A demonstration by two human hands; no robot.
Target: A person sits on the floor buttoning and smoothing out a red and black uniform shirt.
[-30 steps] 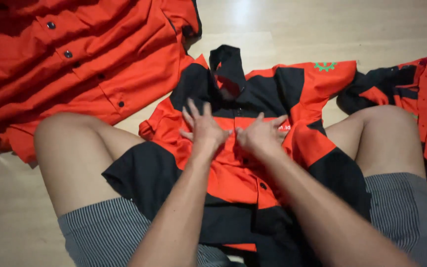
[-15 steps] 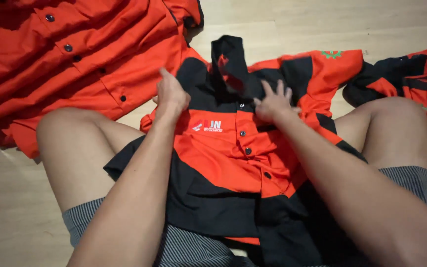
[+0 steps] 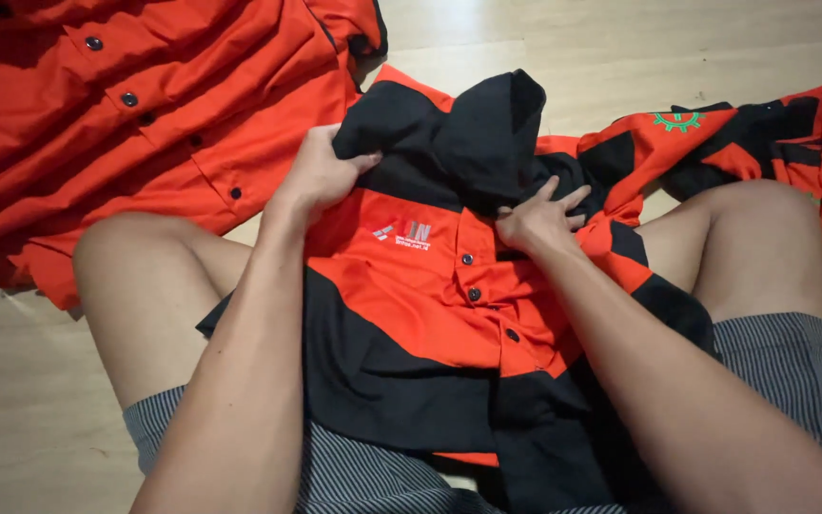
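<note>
A red and black button-up shirt (image 3: 430,305) lies front up across my lap and the floor between my knees. My left hand (image 3: 321,171) grips the black shoulder fabric at the shirt's upper left, bunching it. My right hand (image 3: 539,219) rests with spread fingers on the shirt just below the black collar (image 3: 487,133), pressing the fabric near the button line. The collar stands folded upward between both hands.
A pile of red shirts with dark buttons (image 3: 135,105) covers the floor at the upper left. Another red and black garment (image 3: 773,143) lies at the right past my knee. Pale wooden floor (image 3: 21,419) shows around my bare legs and striped shorts (image 3: 782,371).
My left hand has closed on the shoulder fabric and pulled it up. My right hand slid toward the collar. The collar and upper shirt are now bunched and raised.
</note>
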